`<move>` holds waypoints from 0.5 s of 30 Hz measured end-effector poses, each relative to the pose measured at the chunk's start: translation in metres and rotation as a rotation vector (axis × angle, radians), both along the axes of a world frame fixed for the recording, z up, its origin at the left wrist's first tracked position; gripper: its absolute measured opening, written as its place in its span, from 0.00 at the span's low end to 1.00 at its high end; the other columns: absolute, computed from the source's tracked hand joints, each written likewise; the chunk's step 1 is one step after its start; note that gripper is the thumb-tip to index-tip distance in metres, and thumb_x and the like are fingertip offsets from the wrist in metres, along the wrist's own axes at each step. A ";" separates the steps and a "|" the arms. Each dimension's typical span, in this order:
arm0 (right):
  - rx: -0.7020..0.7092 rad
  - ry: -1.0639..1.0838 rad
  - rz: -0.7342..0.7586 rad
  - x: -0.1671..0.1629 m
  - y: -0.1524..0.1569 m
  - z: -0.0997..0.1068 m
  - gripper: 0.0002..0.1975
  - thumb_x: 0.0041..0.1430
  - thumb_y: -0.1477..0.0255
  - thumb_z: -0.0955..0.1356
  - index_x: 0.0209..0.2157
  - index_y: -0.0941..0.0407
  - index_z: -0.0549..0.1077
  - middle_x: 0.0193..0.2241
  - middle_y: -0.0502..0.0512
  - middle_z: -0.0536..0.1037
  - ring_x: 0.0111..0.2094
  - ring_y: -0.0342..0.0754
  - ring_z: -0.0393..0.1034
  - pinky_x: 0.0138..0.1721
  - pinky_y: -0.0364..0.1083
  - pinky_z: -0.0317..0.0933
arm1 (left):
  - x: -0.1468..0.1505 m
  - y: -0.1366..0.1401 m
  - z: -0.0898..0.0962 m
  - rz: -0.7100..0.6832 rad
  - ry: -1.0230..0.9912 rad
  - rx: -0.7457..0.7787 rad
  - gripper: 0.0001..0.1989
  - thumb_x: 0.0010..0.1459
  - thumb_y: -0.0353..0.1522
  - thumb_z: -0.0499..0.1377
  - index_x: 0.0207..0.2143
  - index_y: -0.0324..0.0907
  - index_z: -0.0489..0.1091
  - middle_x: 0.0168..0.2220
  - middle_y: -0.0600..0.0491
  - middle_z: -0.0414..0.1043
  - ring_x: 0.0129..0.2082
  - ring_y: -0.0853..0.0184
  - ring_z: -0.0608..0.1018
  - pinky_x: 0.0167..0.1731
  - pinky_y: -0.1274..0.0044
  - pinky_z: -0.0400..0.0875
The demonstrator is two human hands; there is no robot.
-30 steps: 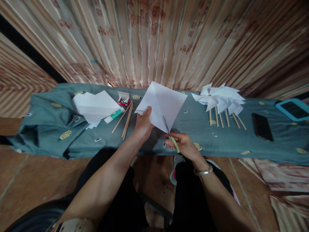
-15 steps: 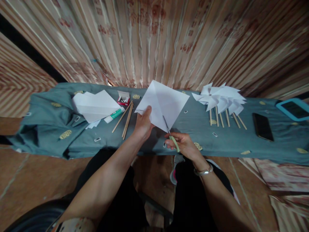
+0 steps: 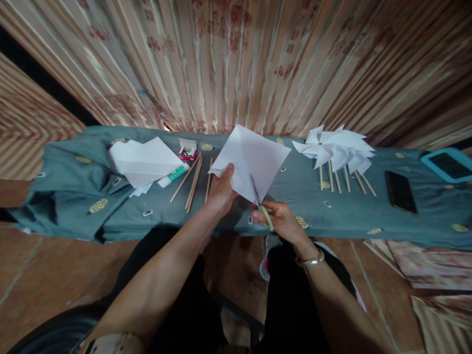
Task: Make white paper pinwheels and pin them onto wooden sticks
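My left hand grips a white square of paper by its left side, thumb on top and fingers hidden beneath. The sheet is tilted like a diamond and has a faint crease. My right hand holds scissors with light green handles. Their blades lie at the paper's lower corner, along a line toward its middle. Just left of my left hand are several wooden sticks, one of them partly under the paper's edge.
On the green cloth at left lie more white paper, a glue tube and a red box of metal pins. At right are several paper pinwheels on sticks, a black phone and a blue-framed device.
The paper has shifted slightly right with my left hand, uncovering another stick by its left edge. The scissors remain at the lower corner.
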State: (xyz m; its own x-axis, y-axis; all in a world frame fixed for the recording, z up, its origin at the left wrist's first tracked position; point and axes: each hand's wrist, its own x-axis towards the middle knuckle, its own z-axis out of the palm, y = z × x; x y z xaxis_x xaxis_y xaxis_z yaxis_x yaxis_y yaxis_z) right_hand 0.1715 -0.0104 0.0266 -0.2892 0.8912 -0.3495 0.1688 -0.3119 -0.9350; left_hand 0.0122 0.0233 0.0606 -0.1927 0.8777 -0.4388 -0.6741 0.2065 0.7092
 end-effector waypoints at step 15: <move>0.111 -0.074 0.029 0.006 -0.002 -0.008 0.23 0.44 0.53 0.76 0.32 0.58 0.78 0.18 0.45 0.69 0.21 0.39 0.61 0.22 0.40 0.55 | 0.000 -0.001 -0.001 -0.027 -0.012 0.023 0.06 0.62 0.32 0.59 0.41 0.40 0.72 0.37 0.48 0.79 0.40 0.60 0.81 0.43 0.68 0.76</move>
